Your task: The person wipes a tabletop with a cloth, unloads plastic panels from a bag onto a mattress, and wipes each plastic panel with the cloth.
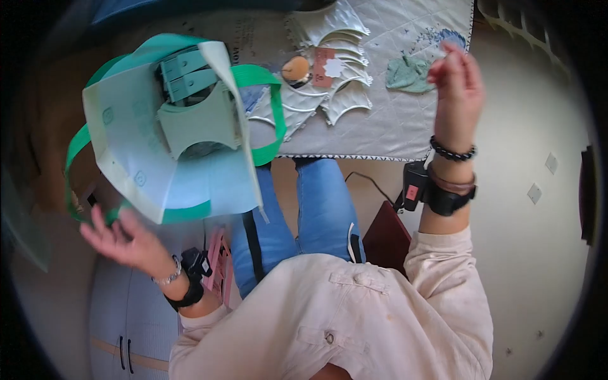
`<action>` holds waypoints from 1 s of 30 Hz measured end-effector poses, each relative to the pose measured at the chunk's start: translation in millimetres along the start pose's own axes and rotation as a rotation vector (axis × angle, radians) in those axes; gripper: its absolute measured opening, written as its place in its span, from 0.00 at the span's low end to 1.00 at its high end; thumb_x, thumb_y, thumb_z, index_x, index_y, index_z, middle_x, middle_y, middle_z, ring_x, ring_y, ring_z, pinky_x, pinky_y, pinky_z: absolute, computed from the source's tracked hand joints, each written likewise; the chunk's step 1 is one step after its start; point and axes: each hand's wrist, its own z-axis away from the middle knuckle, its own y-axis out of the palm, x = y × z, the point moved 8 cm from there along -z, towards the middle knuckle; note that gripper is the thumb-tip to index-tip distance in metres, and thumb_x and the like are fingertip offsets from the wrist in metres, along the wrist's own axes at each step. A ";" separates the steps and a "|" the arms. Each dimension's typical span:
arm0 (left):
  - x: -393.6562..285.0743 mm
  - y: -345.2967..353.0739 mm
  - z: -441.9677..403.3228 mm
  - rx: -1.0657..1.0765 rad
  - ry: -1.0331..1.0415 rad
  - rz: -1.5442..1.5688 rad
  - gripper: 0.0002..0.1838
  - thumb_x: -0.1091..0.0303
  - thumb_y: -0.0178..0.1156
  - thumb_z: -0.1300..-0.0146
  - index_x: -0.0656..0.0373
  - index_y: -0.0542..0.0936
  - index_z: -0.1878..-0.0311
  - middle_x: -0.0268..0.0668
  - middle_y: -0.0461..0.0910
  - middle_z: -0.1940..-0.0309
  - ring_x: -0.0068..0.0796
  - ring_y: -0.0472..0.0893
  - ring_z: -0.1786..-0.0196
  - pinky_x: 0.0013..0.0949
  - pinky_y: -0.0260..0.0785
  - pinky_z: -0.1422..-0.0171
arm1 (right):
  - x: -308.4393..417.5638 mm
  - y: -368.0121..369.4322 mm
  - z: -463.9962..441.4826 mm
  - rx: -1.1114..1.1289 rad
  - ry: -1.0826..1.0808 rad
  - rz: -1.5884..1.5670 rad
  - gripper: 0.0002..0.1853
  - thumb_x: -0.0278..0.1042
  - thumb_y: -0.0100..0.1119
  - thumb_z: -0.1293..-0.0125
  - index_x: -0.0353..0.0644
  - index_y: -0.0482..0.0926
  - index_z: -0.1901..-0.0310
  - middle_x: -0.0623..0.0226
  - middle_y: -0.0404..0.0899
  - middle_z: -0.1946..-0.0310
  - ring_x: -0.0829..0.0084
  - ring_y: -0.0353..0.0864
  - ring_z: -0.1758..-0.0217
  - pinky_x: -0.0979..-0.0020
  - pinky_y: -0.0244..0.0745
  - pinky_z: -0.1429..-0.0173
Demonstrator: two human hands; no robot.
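A white bag [126, 139] with green handles [269, 117] stands open at the left of the table. Inside it are teal-green clip-like pieces [190, 76] and a pale curved piece [199, 123]. My left hand [120, 239] is below the bag, fingers spread, beside a green strap at its lower edge. At the table's right side, my right hand [456, 82] is raised with its fingers drawn together; whatever they may hold is too small to tell. Just left of it lies a crumpled green cloth [407, 74].
Several white curved pieces [348, 104] lie overlapping on the quilted table cover [396, 130]. Among them are a reddish tag [323, 68] and a round orange-brown object [295, 68]. A dark red panel [386, 239] and a pink frame [218, 263] stand beside my legs.
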 end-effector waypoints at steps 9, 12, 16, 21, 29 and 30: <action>-185.3 88.5 155.4 0.795 0.456 0.565 0.10 0.76 0.53 0.46 0.64 0.75 0.59 0.45 0.76 0.67 0.39 0.75 0.67 0.38 0.69 0.63 | -310.9 -124.0 87.2 -0.141 0.640 0.247 0.16 0.29 0.52 0.41 0.37 0.74 0.51 0.65 0.77 0.66 0.76 0.76 0.63 0.77 0.71 0.60; -148.4 204.9 222.8 1.019 -0.340 0.614 0.08 0.74 0.58 0.44 0.65 0.78 0.60 0.35 0.77 0.71 0.24 0.75 0.70 0.25 0.68 0.63 | -358.6 -170.0 43.7 -0.102 0.578 0.493 0.21 0.30 0.52 0.43 0.39 0.71 0.46 0.54 0.74 0.54 0.64 0.73 0.50 0.68 0.68 0.47; -68.3 311.8 252.4 0.728 -0.550 0.347 0.24 0.68 0.64 0.49 0.63 0.71 0.49 0.40 0.71 0.54 0.28 0.70 0.54 0.30 0.64 0.50 | -331.1 -181.6 -34.0 -0.134 -0.089 0.924 0.29 0.36 0.56 0.45 0.45 0.63 0.39 0.46 0.65 0.46 0.50 0.62 0.42 0.59 0.54 0.36; -47.9 357.3 215.3 0.626 -0.215 -0.299 0.53 0.61 0.69 0.62 0.59 0.49 0.33 0.57 0.46 0.34 0.50 0.48 0.31 0.48 0.45 0.32 | -351.6 -168.9 -61.0 0.098 0.021 1.082 0.35 0.42 0.59 0.46 0.49 0.58 0.36 0.45 0.59 0.41 0.48 0.59 0.39 0.58 0.56 0.37; -25.5 356.5 200.7 0.996 -0.096 -0.470 0.73 0.42 0.73 0.75 0.55 0.33 0.31 0.59 0.33 0.32 0.55 0.34 0.29 0.63 0.34 0.33 | -387.3 -226.8 -65.4 -0.163 0.193 0.950 0.22 0.46 0.56 0.42 0.38 0.74 0.52 0.52 0.77 0.61 0.55 0.75 0.59 0.62 0.67 0.50; -23.1 354.7 203.6 1.049 -0.070 -0.528 0.75 0.39 0.73 0.77 0.55 0.33 0.31 0.59 0.33 0.32 0.56 0.35 0.29 0.63 0.35 0.33 | -390.2 -227.6 -55.8 -0.163 0.205 0.952 0.22 0.46 0.56 0.42 0.38 0.74 0.52 0.52 0.77 0.61 0.55 0.75 0.59 0.62 0.67 0.50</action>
